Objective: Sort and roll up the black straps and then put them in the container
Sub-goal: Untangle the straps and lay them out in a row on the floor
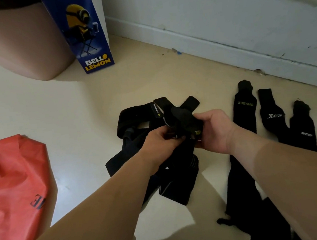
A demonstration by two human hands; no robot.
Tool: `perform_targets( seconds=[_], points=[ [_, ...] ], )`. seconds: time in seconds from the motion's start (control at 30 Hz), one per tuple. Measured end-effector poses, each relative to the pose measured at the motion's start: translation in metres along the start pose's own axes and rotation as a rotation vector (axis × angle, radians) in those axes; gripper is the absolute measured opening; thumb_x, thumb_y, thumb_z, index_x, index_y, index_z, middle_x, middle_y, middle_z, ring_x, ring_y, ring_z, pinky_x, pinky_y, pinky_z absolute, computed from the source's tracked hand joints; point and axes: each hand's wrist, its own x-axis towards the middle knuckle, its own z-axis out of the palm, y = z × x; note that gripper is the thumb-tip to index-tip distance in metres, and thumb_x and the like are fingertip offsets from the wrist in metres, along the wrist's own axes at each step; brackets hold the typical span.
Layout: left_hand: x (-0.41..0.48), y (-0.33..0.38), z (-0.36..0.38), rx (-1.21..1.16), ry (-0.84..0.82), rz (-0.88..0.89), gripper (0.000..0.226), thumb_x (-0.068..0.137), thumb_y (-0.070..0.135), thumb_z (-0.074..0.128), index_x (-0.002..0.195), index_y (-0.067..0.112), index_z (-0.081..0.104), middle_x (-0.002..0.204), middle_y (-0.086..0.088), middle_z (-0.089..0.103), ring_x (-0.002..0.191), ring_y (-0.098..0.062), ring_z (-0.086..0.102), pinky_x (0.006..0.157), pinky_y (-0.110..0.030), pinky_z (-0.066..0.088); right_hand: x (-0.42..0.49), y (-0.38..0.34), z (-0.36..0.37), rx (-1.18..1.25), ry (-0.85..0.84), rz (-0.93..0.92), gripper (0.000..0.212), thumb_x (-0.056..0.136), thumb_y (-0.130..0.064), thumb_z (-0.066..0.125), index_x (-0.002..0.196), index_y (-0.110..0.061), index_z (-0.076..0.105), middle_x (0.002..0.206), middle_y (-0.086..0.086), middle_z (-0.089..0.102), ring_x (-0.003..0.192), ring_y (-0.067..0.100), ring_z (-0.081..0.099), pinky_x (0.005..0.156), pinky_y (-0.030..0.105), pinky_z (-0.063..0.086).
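On my feed both hands meet over the middle of the floor (pixel 71 112), which is smooth, pale cream and slightly glossy. The right hand (pixel 216 131) is curled round a lumpy, partly wound wad of black strap (pixel 181 120), soft matte fabric with a small yellow mark showing near the thumb. The left hand (pixel 158 140) pinches the loose end of that same wad, fingers bent in toward the palm. Just beneath them lies a tangled heap (pixel 159 177) of flat black webbing and broad elastic bands, loops crossing one another, with two rounded tabs sticking out on its far side. To the right, well apart from the heap, three straps lie flat side by side: the XUEYING strap (pixel 246 111) with yellowish lettering, the XTEP strap (pixel 272 117) with a white logo, and a third strap (pixel 303 133) with a frayed-looking top and a pale print I cannot read. A long strap (pixel 241 189) runs toward me, partly under my right forearm. At the left edge sits a crumpled red bag (pixel 14 182) of thin woven cloth. Farther back stand a rounded beige bin (pixel 20 46) and, touching it, a tall blue carton (pixel 88 39) printed BELLO LEMON. A scuffed white skirting board (pixel 194 39) lines the wall.
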Motion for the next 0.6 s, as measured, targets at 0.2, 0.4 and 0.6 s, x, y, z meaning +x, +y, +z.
perform_targets(
  seconds=[0.2,0.4,0.6],
  points=[
    [0.004,0.018,0.009,0.122,-0.04,0.022,0.031,0.101,0.025,0.07,0.131,0.033,0.072,0.117,0.003,0.077,0.107,-0.017,0.075,0.103,-0.04,0.059,-0.001,-0.006,-0.005,0.104,0.075,0.059,0.028,0.105,-0.028,0.048,0.086,-0.011,0.061,0.052,0.001,0.047,0.043,0.014,0.036,0.055,0.025,0.03],
    [0.001,0.027,0.013,-0.095,-0.395,-0.065,0.072,0.082,0.006,0.086,0.146,0.022,0.058,0.129,-0.006,0.074,0.119,-0.025,0.072,0.109,-0.043,0.054,-0.007,-0.015,-0.015,0.045,0.16,0.0,0.045,0.1,-0.027,0.056,0.068,-0.001,0.076,0.069,0.014,0.072,0.058,0.029,0.072,0.069,0.038,0.055],
    [0.0,0.034,0.013,0.138,-0.193,0.098,0.087,0.065,0.019,0.101,0.139,0.029,0.056,0.126,0.007,0.071,0.111,-0.008,0.072,0.094,-0.025,0.059,0.002,-0.015,-0.025,0.153,0.18,-0.008,0.037,0.1,-0.031,0.058,0.118,-0.006,0.079,0.117,0.013,0.07,0.118,0.031,0.068,0.115,0.044,0.046]
  ],
)
